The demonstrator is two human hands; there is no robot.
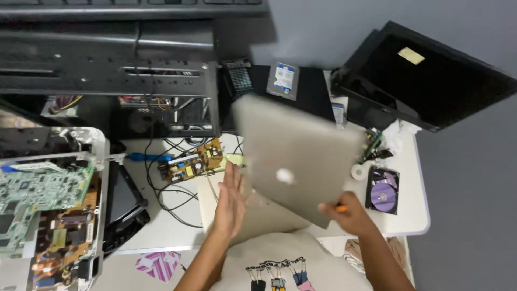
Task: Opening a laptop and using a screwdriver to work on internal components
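Head view, looking down on a crowded white table (414, 215): a silver laptop (299, 156) hangs tilted and motion-blurred over the middle of it. At its five o'clock corner the right hand (350, 213) pinches the lower edge, fingers curled shut on the lid with a small orange thing caught between them. At eight o'clock the left hand (231, 202) stands flat and open, fingers spread, just beside the laptop's left edge; whether it touches I cannot tell. Beneath lies a second pale panel (258, 215). A yellow circuit board (191, 164) sits at nine o'clock, an opened hard drive (383, 189) at three o'clock near the table's right edge, a black monitor (431, 75) at one o'clock
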